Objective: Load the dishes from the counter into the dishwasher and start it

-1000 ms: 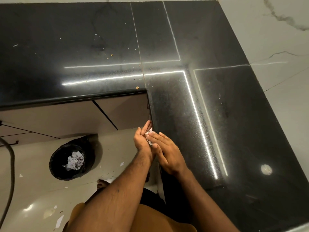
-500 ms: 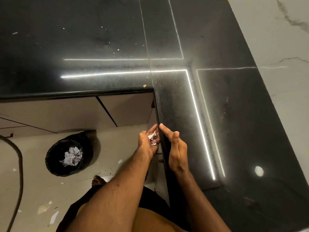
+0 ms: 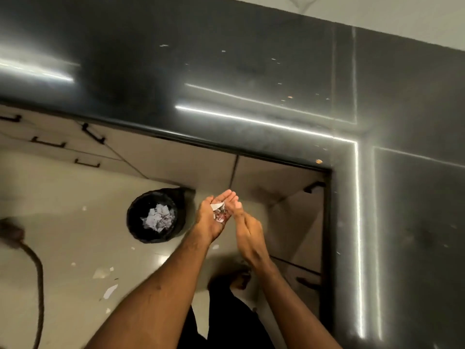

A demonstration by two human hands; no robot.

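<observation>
Pale floor (image 3: 63,222) fills the left side, strewn with a few white bits, and a dark hose (image 3: 37,273) curls along its far-left edge. Right of that stands a black bin (image 3: 151,238) with crumpled paper (image 3: 158,217) in it, close to the cabinet fronts (image 3: 176,157).

No dishes and no dishwasher are in view, so where they are cannot be told. Judging by this, the loading itself is not in hand. It looks like a side step: clearing scraps off into the bin. The next move probably calls for carrying the cupped load leftward over the bin's mouth and tipping it without spilling more onto the floor, then turning to find the dishes.

Just right of the bin and above the floor, the left hand (image 3: 214,217) is palm up and loosely cupped, with torn scraps (image 3: 220,212) lying in the hollow. The right hand (image 3: 247,230) stands on edge beside it, fingers straight and together, their tips against the left hand's fingers like a wall for the scraps. It holds nothing.

Beyond and to the right runs the glossy black worktop (image 3: 251,71), turning a corner, with a few crumbs (image 3: 319,161) near its inner edge.
</observation>
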